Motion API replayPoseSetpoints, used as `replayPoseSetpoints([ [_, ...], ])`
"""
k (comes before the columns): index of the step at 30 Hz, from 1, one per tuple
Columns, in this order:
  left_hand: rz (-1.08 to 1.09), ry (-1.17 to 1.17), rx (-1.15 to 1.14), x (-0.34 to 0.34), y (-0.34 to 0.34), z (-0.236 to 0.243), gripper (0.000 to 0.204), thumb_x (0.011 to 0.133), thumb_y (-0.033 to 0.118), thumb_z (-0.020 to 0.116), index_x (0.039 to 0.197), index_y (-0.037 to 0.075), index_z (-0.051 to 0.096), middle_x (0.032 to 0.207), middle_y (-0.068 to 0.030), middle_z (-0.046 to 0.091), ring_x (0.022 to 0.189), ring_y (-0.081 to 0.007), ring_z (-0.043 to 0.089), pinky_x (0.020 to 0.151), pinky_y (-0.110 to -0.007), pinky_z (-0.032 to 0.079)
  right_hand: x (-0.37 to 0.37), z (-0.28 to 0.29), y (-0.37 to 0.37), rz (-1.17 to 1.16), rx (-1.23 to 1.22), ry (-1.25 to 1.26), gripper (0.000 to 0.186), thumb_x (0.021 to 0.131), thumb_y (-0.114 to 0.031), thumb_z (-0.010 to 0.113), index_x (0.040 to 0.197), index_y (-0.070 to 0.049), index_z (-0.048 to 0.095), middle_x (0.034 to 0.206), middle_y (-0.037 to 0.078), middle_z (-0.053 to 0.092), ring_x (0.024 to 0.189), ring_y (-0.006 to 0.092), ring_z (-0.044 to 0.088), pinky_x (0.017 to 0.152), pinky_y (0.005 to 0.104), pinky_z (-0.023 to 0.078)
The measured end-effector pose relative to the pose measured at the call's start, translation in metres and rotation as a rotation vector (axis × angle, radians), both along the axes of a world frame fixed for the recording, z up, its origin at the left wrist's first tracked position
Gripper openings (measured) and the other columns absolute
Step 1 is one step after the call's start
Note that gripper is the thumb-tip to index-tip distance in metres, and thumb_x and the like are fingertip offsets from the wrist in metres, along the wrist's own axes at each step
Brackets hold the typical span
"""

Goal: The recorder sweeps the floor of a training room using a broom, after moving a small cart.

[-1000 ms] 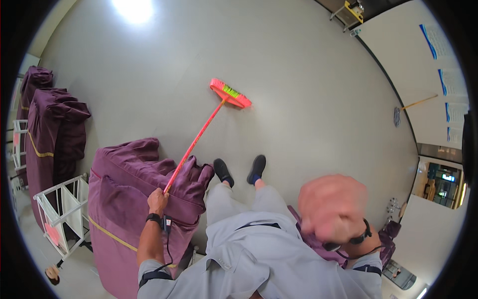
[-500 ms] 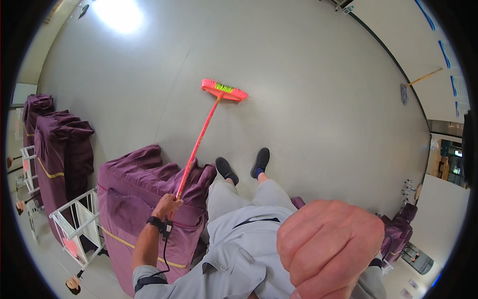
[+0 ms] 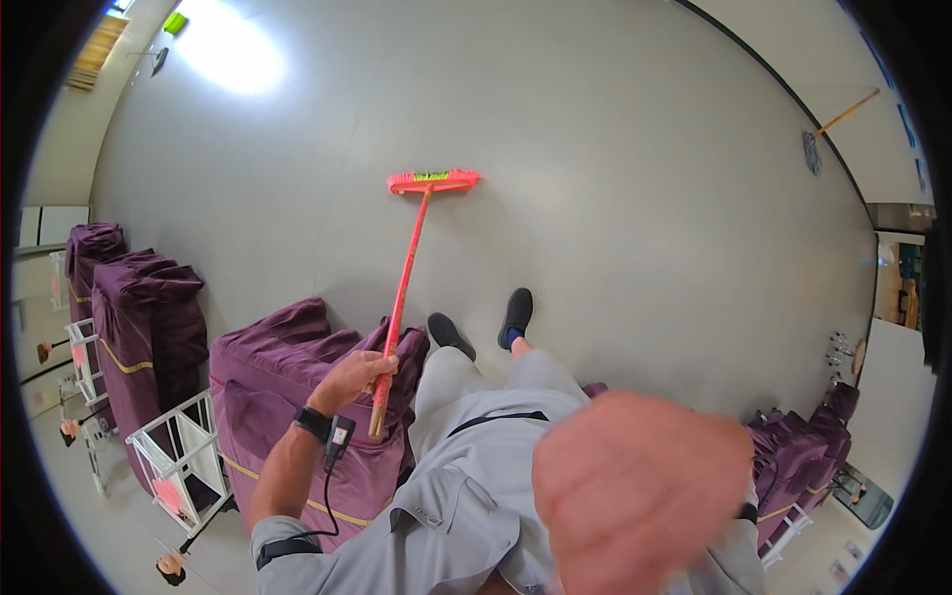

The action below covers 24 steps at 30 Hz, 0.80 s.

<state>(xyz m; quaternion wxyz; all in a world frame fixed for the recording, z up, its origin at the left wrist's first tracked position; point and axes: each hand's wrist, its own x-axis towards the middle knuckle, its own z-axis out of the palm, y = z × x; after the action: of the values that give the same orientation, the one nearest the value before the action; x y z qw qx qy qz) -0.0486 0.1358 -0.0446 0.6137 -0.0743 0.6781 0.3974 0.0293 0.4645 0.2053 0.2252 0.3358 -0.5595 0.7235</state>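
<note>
My left hand is closed around the lower part of a red broom handle, whose end sticks out below the fingers. The handle runs away from me to a pink broom head with a yellow-green middle section, resting on the floor ahead of my feet. Close to the camera and blurred, my right hand is a rounded fist with the fingers curled. Whatever it may hold is hidden. A watch and a small black device on a cable sit at my left wrist.
Purple-draped furniture stands beside my left arm, with more farther left. A white metal frame is between them. Grey floor stretches ahead. A mop leans at the right wall; more purple covers lie right.
The broom handle has turned more upright and the broom head has swung slightly left. My left hand has shifted right and up a little. My right hand has moved slightly left.
</note>
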Motion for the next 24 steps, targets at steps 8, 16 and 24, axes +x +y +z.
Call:
replayPoseSetpoints([
  [8,0.466,-0.233,0.325,-0.016,0.156,0.010,0.033,0.093,0.035,0.055,0.078,0.007,0.057,0.069,-0.0019,0.053,0.059,-0.0119,0.052,0.055,-0.029,0.044,0.059,-0.132,0.042,-0.241,0.490,-1.164,0.037,0.089,-0.031,0.063,0.111,-0.002,0.060,0.067,0.007,0.058,0.060,0.0138,0.058,0.055,0.0280,0.047],
  [16,0.171,-0.423,0.253,0.056,0.289,-0.070,0.031,0.088,0.037,0.063,0.078,0.008,0.061,0.066,-0.0015,0.058,0.054,-0.0123,0.055,0.048,-0.027,0.043,0.092,-0.190,0.092,-0.105,0.390,-1.706,0.050,0.092,-0.026,0.057,0.132,0.001,0.043,0.085,0.007,0.061,0.067,0.0107,0.060,0.058,0.0260,0.052],
  [24,0.537,-0.272,0.082,0.082,0.339,-0.178,0.025,0.086,0.024,0.064,0.075,0.003,0.058,0.064,-0.0072,0.055,0.053,-0.0175,0.054,0.045,-0.030,0.045,0.157,-0.278,0.122,-0.373,0.647,-1.473,0.042,0.083,-0.017,0.059,0.122,-0.003,0.053,0.082,0.018,0.061,0.069,0.0294,0.060,0.066,0.0356,0.048],
])
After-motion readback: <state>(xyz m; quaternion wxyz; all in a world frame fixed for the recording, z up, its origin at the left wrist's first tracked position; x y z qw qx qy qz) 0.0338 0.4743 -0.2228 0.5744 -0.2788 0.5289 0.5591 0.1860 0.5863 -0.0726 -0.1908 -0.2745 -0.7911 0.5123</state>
